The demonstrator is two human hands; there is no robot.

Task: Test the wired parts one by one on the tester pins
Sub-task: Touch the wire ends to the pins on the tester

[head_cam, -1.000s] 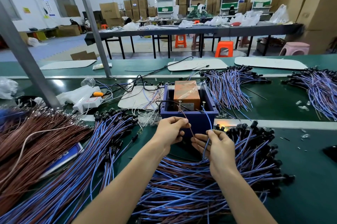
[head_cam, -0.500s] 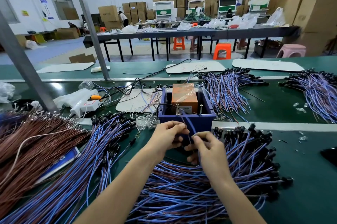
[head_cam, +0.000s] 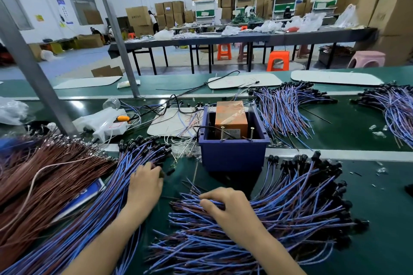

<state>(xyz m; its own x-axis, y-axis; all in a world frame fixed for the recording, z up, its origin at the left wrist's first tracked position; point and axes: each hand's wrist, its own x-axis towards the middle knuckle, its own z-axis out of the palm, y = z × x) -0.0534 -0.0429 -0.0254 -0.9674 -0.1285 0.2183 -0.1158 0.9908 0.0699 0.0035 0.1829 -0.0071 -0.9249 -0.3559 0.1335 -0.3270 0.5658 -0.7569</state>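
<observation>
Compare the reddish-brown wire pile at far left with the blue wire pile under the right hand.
Colour: the reddish-brown wire pile is one colour; the blue wire pile mixes blue with brown strands.
Ends: the blue pile's far ends carry black caps; the brown pile's show silvery tips.
Contact: the right hand pinches strands of the blue pile; no hand touches the brown one.
Both lie fanned on the green table.

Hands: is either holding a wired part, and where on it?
Right hand pinches blue wires near their free ends. Left hand touches black heads of the left pile; grip unclear.
</observation>
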